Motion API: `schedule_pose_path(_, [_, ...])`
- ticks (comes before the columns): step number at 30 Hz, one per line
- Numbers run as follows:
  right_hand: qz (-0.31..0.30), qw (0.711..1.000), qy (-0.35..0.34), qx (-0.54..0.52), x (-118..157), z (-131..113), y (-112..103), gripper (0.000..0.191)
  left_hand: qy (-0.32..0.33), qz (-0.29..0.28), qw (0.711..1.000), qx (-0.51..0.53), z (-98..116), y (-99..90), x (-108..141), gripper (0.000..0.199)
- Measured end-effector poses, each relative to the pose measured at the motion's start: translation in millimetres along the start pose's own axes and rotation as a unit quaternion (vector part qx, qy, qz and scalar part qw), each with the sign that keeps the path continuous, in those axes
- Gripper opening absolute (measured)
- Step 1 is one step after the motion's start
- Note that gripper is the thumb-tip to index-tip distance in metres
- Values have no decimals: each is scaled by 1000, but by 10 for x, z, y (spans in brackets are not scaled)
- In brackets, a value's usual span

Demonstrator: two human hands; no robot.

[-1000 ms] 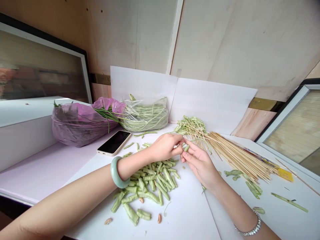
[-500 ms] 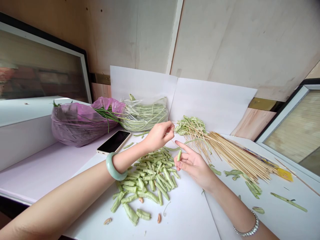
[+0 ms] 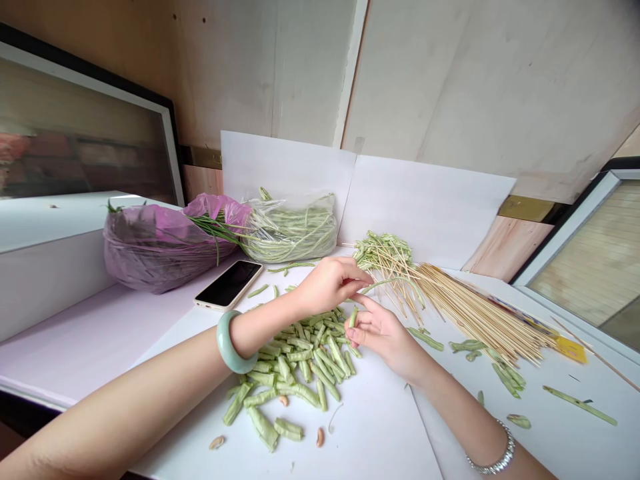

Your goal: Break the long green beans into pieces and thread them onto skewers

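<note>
A cut piece of green bean [image 3: 353, 317] is held between the thumb and fingers of my right hand [image 3: 377, 332], with the index finger stretched out. My left hand [image 3: 333, 287] reaches across, its thumb and fingertips closed at the near end of a long green bean [image 3: 397, 279]. The fingertips of both hands are close together. Below them lies a heap of cut bean pieces [image 3: 295, 363] on white paper, partly hidden by my left forearm.
Wooden skewers [image 3: 480, 313] lie at right, by a pile of skewered beans [image 3: 383, 250]. A phone [image 3: 229, 283], a purple bag [image 3: 160, 247] and a clear bag of long beans [image 3: 295, 230] stand at the back left. Loose bean scraps [image 3: 507, 377] lie right.
My left hand has moved right and slightly down to the long bean. My right hand has shifted a little left, still holding the bean piece.
</note>
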State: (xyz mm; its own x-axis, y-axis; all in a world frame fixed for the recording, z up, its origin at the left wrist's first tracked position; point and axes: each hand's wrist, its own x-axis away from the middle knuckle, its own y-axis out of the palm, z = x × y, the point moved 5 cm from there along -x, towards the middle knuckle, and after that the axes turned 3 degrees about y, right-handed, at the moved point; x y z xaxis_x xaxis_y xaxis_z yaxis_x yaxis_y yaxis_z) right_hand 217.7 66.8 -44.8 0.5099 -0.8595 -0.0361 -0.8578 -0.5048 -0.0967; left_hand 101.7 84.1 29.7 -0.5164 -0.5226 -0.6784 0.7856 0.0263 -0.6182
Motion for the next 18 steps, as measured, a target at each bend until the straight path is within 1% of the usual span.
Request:
schedule_pose_path(2, [-28, 999, 16, 17, 9, 3, 49, 59, -7, -39, 999, -11, -19, 64, 5, 25])
schedule_pose_path(4, [-45, 998, 29, 29, 13, 8, 76, 58, -29, -51, 998, -19, -66, 82, 4, 33])
schedule_pose_path(6, [-40, 998, 28, 31, 6, 9, 61, 57, -61, -50, 997, -13, -129, 56, -5, 44])
schedule_pose_path(8, [-10, 999, 11, 37, -5, -3, 8, 55, -104, -47, 993, -9, -213, 0, -12, 49])
schedule_pose_path(10, [35, 997, -17, 71, -7, -32, -57, 49, -149, -61, 986, -38, -322, -60, -5, 42])
schedule_pose_path(12, [68, 988, -39, 136, 5, -69, -92, 42, -176, -106, 974, -94, -450, -88, 24, 32])
schedule_pose_path(13, [73, 982, -44, 171, 12, -83, -92, 39, -182, -138, 966, -122, -518, -84, 49, 28])
schedule_pose_path(15, [62, 971, -42, 225, 25, -91, -60, 36, -184, -178, 955, -148, -644, -65, 105, 23])
schedule_pose_path(18, [11, 964, -34, 262, 33, -60, 21, 38, -182, -216, 947, -152, -767, -3, 185, 17])
